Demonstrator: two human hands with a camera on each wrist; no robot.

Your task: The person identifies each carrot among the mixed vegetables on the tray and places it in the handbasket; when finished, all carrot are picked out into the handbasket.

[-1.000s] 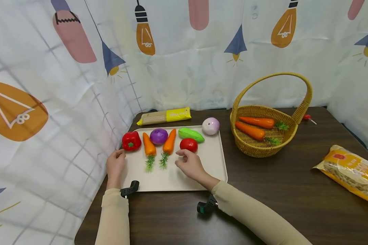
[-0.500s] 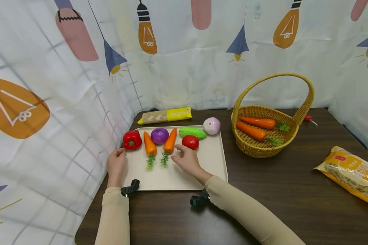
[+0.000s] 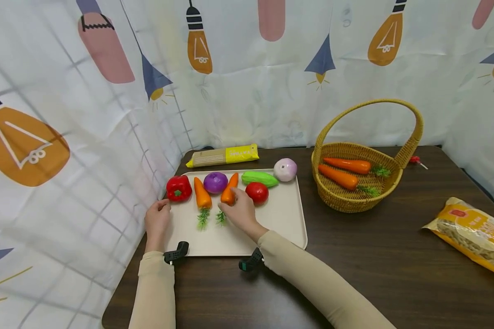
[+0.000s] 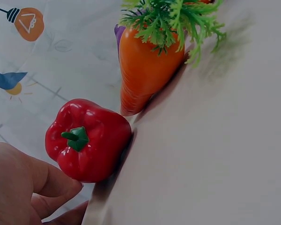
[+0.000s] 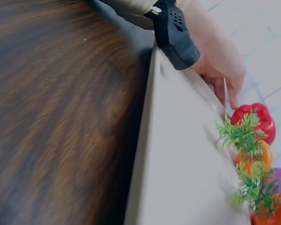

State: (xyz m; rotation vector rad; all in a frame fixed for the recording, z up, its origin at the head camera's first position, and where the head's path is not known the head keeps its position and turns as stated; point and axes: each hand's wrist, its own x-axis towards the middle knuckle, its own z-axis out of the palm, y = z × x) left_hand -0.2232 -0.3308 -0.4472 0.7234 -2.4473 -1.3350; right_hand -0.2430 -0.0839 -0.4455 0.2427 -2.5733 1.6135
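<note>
On the beige tray (image 3: 277, 226), my right hand (image 3: 244, 214) is over the right-hand carrot (image 3: 228, 196), thumb and index finger spread about its thick end. Whether they touch it is unclear. Part of its green leaves is hidden. My left hand (image 3: 157, 224) rests at the tray's left edge with loosely bent fingers, near the red bell pepper (image 4: 91, 140); nothing shows in its grasp. Another carrot (image 3: 202, 194), a purple onion (image 3: 216, 183), a tomato (image 3: 257, 193), a green ridged vegetable (image 3: 259, 178) and a white-purple onion (image 3: 285, 169) lie on the tray.
A wicker basket (image 3: 354, 205) with two carrots (image 3: 339, 177) stands at right on the dark table (image 3: 354, 256). A yellow noodle pack (image 3: 222, 156) lies behind the tray. At far right are an orange food bag (image 3: 471, 233) and a red-ended stick (image 3: 415, 160).
My right hand has moved left from in front of the tomato to the right-hand carrot. My left hand has stayed at the tray's edge. The vegetables have kept their places.
</note>
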